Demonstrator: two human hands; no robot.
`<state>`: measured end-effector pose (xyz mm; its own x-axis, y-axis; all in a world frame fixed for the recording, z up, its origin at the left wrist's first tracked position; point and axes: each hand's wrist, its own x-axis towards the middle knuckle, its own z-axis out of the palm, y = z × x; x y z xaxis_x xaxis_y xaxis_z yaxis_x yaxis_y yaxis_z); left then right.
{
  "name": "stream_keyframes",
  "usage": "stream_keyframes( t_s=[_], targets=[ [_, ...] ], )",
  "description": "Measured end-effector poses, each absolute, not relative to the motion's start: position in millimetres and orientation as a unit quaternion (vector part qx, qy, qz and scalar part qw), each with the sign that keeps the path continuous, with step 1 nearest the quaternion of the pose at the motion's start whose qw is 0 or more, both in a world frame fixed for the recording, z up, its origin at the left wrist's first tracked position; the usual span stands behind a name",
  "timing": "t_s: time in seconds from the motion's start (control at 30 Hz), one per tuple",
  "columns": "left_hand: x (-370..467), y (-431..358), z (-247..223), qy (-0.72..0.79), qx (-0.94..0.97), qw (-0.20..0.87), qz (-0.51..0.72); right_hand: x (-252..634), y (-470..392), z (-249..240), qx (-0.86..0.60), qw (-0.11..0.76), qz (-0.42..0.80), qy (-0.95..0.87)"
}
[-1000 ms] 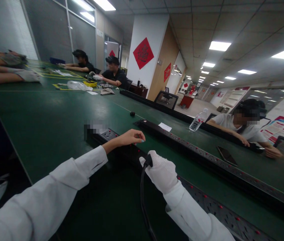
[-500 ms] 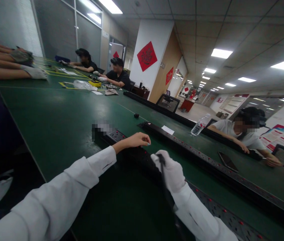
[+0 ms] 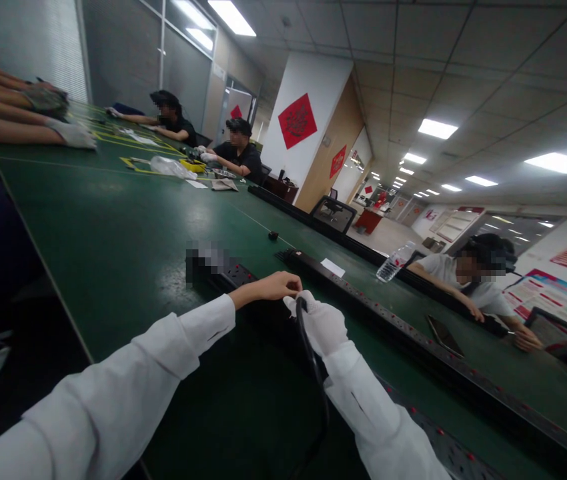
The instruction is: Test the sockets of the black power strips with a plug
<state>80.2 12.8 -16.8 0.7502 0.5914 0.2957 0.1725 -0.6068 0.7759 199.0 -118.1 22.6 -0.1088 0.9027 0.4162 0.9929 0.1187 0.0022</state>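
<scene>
My right hand (image 3: 321, 322), in a white glove, grips a thick black cable (image 3: 315, 373) near its upper end. The cable hangs down in a curve towards me along the right forearm. My left hand (image 3: 277, 285) is bare, with its fingers curled in. Its fingertips meet the gloved fingers, and whatever is between them is hidden. Both hands are over a long black power strip (image 3: 237, 273) with red switches, which lies on the green table (image 3: 128, 207) and is partly covered by my hands and sleeves.
A second black power strip (image 3: 363, 303) runs beyond my hands. On the far side are a white paper (image 3: 332, 267), a plastic bottle (image 3: 394, 262) and a phone (image 3: 444, 335). A small black block (image 3: 273, 235) lies ahead. Co-workers sit around the table; gloved hands rest at the left.
My right hand has moved left with the cable and now meets my left fingertips. The left hand has stayed nearly in place, its fingers slightly more curled. The view has shifted a little.
</scene>
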Motion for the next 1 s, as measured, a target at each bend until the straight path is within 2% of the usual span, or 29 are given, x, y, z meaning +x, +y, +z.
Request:
stream_keyframes(
  t_s=[0.1,0.43,0.67,1.0],
  targets=[
    [80,12,-15,0.237,0.855,0.364,0.284,201,-115,21,-0.621,0.131,-0.172,-0.753],
    [82,12,-15,0.251,0.867,0.335,0.272,201,-128,1,-0.6,0.148,-0.295,-0.728],
    [82,12,-16,0.255,0.867,0.342,0.257,193,-129,-3,-0.611,0.101,-0.289,-0.73],
    [83,11,-18,0.243,0.853,0.393,0.244,198,-130,-2,-0.629,0.152,-0.214,-0.732]
  ],
)
